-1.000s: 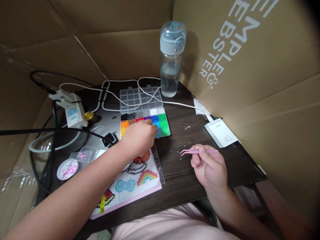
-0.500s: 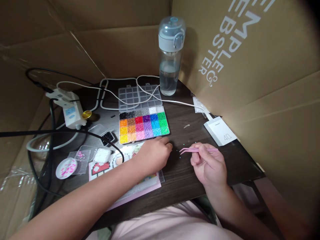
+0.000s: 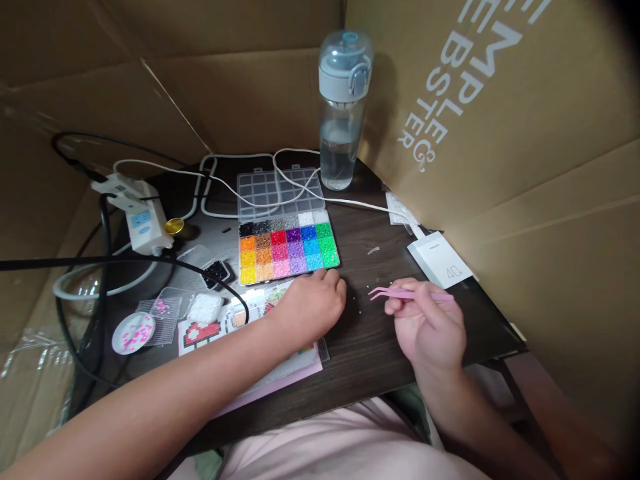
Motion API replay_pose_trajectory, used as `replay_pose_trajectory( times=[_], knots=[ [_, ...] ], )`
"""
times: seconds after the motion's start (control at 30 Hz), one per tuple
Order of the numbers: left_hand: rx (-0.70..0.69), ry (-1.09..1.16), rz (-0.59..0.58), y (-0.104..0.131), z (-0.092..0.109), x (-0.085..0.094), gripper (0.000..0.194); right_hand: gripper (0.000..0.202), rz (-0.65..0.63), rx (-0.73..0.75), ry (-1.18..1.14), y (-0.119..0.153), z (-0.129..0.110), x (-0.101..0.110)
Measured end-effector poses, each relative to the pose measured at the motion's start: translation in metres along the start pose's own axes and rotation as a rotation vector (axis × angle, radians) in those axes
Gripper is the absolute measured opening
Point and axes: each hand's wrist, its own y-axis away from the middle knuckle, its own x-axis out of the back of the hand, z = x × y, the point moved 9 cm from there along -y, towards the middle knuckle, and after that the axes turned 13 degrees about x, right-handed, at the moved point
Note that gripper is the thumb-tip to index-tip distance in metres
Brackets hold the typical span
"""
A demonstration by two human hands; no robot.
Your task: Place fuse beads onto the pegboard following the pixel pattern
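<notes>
My right hand pinches a pair of pink tweezers, whose bent tips point left above the dark table and stand slightly apart. A few tiny beads lie scattered near the tips. My left hand is closed, with its curled fingers just below the lower right corner of an open box of colored beads. Its fingertips face away from me, so anything in them is hidden. Beneath my left forearm lies a pixel pattern sheet, partly covered, with a pegboard edge showing beside the wrist.
At the left are a white dish of pink beads, a small box of white beads and one of black beads. A water bottle stands behind. A white power bank, power strip and cables border the workspace.
My right hand has shifted a little to the right, carrying the tweezers away from my left hand. My left hand stays nearly in place, still curled.
</notes>
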Motion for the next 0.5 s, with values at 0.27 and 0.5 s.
replay_pose_trajectory(
  times=[0.27,0.5],
  knots=[
    [0.334,0.022,0.078,-0.005,-0.076,0.034,0.027,0.031,-0.512,0.125,0.539,-0.013,-0.052,-0.040],
    [0.359,0.037,0.011,-0.011,-0.086,0.019,0.023,0.023,-1.142,0.151,1.372,0.022,0.006,-0.066]
  ],
)
